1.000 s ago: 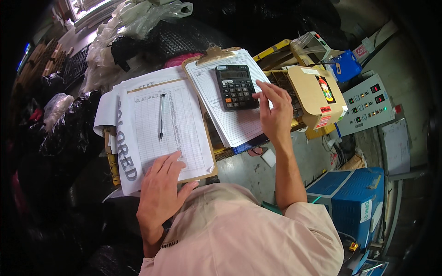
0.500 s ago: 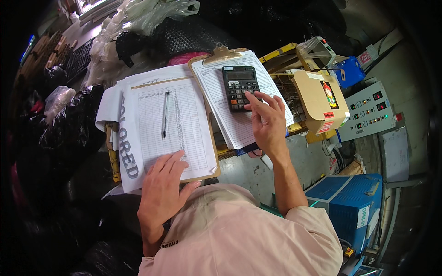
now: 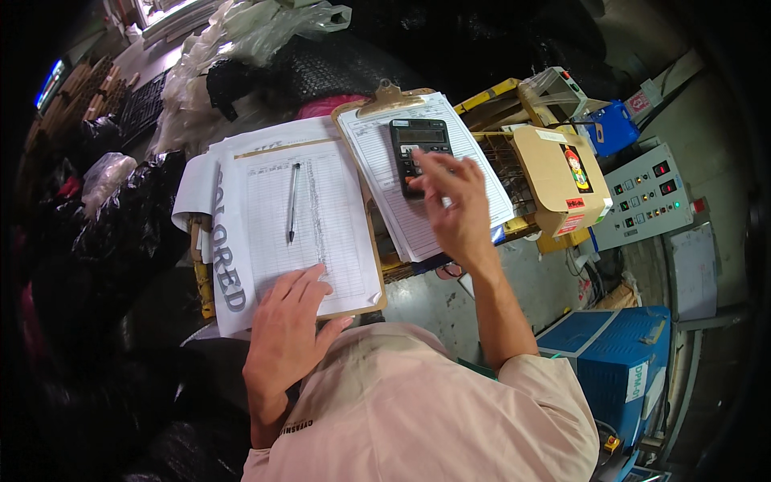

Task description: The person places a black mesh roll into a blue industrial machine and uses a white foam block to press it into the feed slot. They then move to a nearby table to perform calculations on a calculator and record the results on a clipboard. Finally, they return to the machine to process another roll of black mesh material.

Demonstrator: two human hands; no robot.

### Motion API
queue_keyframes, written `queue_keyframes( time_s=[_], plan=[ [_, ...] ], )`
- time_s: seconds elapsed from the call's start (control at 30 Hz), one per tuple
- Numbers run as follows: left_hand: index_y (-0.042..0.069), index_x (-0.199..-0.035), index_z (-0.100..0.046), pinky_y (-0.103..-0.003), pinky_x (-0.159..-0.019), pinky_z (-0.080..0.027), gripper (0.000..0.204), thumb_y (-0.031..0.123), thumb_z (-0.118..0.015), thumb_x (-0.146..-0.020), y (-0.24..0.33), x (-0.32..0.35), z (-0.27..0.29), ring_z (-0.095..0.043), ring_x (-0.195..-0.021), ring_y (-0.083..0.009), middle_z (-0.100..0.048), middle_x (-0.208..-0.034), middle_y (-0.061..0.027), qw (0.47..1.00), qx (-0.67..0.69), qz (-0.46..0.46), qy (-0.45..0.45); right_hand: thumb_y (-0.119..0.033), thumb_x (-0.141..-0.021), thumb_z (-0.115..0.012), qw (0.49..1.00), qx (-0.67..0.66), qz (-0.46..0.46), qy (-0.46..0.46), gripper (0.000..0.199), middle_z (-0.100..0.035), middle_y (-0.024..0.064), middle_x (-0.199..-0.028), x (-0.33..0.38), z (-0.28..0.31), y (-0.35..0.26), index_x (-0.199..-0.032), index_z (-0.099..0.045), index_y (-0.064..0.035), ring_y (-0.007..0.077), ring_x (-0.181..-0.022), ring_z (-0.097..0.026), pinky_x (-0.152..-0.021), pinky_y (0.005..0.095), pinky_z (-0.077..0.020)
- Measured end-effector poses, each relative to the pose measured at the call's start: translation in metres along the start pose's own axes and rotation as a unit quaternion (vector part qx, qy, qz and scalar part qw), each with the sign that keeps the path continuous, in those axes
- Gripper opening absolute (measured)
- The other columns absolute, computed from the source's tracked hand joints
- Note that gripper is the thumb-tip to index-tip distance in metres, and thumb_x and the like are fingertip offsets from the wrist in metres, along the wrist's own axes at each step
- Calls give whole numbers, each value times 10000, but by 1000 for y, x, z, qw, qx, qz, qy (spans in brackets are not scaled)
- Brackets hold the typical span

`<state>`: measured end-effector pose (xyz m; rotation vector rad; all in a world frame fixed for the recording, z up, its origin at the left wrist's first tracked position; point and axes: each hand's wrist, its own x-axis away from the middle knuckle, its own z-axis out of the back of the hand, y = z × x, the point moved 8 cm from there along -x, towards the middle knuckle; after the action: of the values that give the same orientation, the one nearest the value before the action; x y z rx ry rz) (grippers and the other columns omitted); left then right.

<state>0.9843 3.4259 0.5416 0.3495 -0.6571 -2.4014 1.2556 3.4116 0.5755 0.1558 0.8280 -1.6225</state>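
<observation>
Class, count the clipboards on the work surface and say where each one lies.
2. One clipboard lies under the left hand, a pen on it; the other clipboard carries the calculator.

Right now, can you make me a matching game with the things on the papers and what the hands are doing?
Things:
1. pen
2. calculator
3. left hand
4. right hand

Places:
A. over the calculator's keys
B. flat on the lower edge of the left clipboard
C. lying loose on the lined sheet
D. on the right clipboard's papers

Pairs: 1-C, 2-D, 3-B, 4-A
</observation>
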Motion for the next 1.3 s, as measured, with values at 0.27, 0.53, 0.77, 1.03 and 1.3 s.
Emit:
queue_keyframes(
  time_s=[0.27,0.53,0.77,1.03,1.3],
  plan=[
    [7,-1206,-704,-506,-1111,-504,455,346,-833,-931,-1,4,1,-588,-1377,-368,-656,-1487,-177,1000,-15,2,0,-23,-1088,-649,951,-178,-201,153,361,-836,110,-1107,37,20,68,-1438,-727,-58,131,-985,-736,-887,302,-565],
    [12,-1235,-701,-507,-1155,-479,472,372,-812,-950,-6,6,-4,-560,-1424,-357,-646,-1509,-174,1000,5,0,0,-96,-1125,-608,962,-67,-221,148,321,-849,122,-1084,58,21,89,-1413,-725,-15,153,-994,-790,-914,293,-588],
    [14,-1280,-684,-514,-1205,-449,512,416,-790,-981,-2,15,-6,-504,-1509,-390,-600,-1572,-219,999,-1,-9,-39,-116,-1131,-603,958,-80,-222,161,323,-851,118,-1098,61,18,101,-1414,-731,-28,151,-1010,-789,-931,292,-583],
    [-4,-1303,-655,-519,-1220,-432,539,422,-775,-996,-1,15,-8,-468,-1532,-423,-562,-1589,-245,999,5,-10,-33,-122,-1134,-592,958,-69,-232,151,326,-849,122,-1113,60,19,99,-1416,-732,-35,164,-1033,-792,-939,296,-582],
    [-11,-1300,-650,-527,-1220,-422,541,423,-771,-1000,-2,17,-10,-454,-1535,-430,-534,-1611,-250,999,8,-9,-37,-121,-1133,-603,961,-63,-225,150,320,-849,128,-1089,59,18,95,-1409,-732,-25,152,-1015,-782,-918,309,-590]
  ],
)
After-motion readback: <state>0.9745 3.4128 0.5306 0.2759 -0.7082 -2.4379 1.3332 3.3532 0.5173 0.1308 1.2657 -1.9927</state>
